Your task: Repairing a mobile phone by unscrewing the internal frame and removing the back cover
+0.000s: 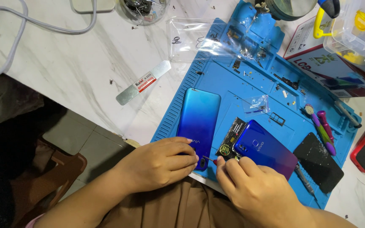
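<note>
- blue phone back cover [198, 120] lies face up on the near left part of the blue work mat [229, 84], its lower end under the left hand [161, 162].
- left hand rests curled over that lower end, fingers pressing it down onto the mat, thumb tucked beneath the fingers.
- right hand [256, 190] is closed in a pinch around a thin red-tipped tool [210, 160], whose point sits at the cover's lower right corner, just beside the left fingertips.
- second phone [265, 150], blue shading to purple, lies tilted just right of the first, touching the right hand's knuckles; a small black card with a green mark [230, 139] shows from under its left edge.
- dark cracked screen panel [317, 162] lies further right on the mat, with a pink-handled brush and tweezers [322, 128] above it.
- small clear bag [256, 104] and a black sim tray frame [276, 119] sit mid-mat, among scattered screws and tiny parts (too small to tell apart).
- larger clear plastic bag [195, 40] overlaps the mat's top left corner.
- flat metal opening tool with a red label [143, 82] lies on the white marble tabletop [64, 63], well left of the mat.
- grey cable [17, 25] loops across the table's far left.
- red and white box [317, 59] and a clear plastic container [355, 25] stand at the upper right.
</note>
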